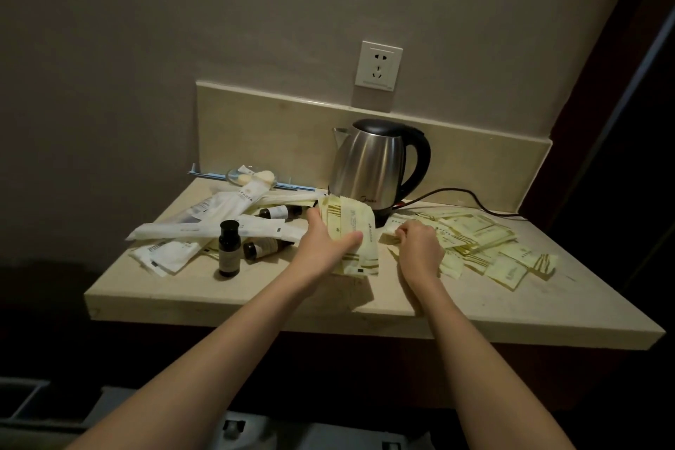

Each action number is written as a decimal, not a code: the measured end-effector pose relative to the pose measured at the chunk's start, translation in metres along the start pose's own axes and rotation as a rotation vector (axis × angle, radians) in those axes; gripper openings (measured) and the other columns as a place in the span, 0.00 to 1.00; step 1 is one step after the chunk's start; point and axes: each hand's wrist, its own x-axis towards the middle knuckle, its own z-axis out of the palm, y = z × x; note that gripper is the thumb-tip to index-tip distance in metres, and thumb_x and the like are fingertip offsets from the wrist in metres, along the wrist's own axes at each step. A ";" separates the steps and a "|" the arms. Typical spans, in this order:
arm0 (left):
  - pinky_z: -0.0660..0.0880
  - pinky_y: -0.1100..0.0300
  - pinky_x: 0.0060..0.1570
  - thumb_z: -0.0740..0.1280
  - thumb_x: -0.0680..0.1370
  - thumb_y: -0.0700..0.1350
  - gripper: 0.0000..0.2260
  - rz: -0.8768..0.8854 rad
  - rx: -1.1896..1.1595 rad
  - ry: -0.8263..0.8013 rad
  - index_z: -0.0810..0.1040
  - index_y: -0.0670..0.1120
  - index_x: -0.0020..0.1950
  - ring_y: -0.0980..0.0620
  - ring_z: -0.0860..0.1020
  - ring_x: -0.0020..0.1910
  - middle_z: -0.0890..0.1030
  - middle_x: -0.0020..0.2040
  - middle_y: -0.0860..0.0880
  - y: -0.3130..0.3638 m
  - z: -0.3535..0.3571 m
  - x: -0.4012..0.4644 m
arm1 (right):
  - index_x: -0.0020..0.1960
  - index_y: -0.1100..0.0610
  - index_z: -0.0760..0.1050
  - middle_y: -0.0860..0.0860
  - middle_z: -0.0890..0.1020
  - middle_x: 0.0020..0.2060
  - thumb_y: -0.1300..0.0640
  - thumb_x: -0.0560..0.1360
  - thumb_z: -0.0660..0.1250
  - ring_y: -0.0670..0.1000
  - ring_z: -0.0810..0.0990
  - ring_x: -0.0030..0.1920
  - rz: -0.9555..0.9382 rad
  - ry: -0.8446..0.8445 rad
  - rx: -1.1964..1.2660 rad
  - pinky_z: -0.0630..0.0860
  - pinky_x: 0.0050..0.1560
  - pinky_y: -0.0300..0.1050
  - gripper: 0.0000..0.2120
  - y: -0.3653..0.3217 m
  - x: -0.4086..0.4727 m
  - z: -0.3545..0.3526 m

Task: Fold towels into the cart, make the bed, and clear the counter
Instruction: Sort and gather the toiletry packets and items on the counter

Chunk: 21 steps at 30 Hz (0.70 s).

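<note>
Behind your hands, the kettle (372, 164) carries a small logo near its base, too blurred to read. Print on the sachets (352, 230) you hold is illegible.
</note>
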 end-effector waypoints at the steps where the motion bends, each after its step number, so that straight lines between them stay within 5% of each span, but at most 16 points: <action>1: 0.76 0.49 0.57 0.69 0.76 0.44 0.27 -0.004 -0.001 -0.001 0.56 0.47 0.69 0.46 0.76 0.60 0.74 0.65 0.45 0.000 0.000 0.000 | 0.53 0.56 0.78 0.50 0.79 0.50 0.56 0.80 0.60 0.51 0.74 0.52 0.001 0.029 0.056 0.69 0.46 0.47 0.09 -0.001 -0.002 -0.003; 8: 0.76 0.53 0.53 0.69 0.76 0.44 0.27 -0.034 -0.027 -0.012 0.57 0.47 0.68 0.48 0.76 0.58 0.74 0.63 0.46 0.000 0.004 -0.012 | 0.54 0.60 0.75 0.49 0.78 0.45 0.60 0.81 0.58 0.43 0.76 0.46 0.045 0.053 0.642 0.73 0.44 0.32 0.08 -0.014 -0.046 -0.057; 13: 0.78 0.58 0.43 0.69 0.76 0.44 0.28 -0.044 -0.130 -0.047 0.56 0.46 0.70 0.50 0.76 0.55 0.74 0.63 0.46 0.012 -0.009 -0.041 | 0.49 0.57 0.74 0.46 0.78 0.54 0.64 0.79 0.60 0.38 0.75 0.55 -0.157 0.052 0.792 0.74 0.53 0.31 0.05 -0.039 -0.101 -0.104; 17: 0.75 0.47 0.59 0.69 0.75 0.52 0.30 -0.051 -0.169 -0.033 0.57 0.46 0.70 0.49 0.76 0.59 0.74 0.64 0.48 0.017 -0.041 -0.086 | 0.50 0.54 0.77 0.45 0.79 0.54 0.59 0.78 0.63 0.40 0.76 0.57 -0.251 -0.048 0.848 0.76 0.52 0.35 0.05 -0.068 -0.153 -0.126; 21: 0.71 0.48 0.65 0.67 0.70 0.62 0.41 -0.050 -0.224 -0.010 0.53 0.49 0.75 0.50 0.74 0.64 0.72 0.68 0.50 0.010 -0.086 -0.144 | 0.48 0.54 0.79 0.44 0.81 0.49 0.60 0.75 0.67 0.39 0.78 0.53 -0.311 -0.051 0.841 0.76 0.52 0.34 0.04 -0.110 -0.197 -0.138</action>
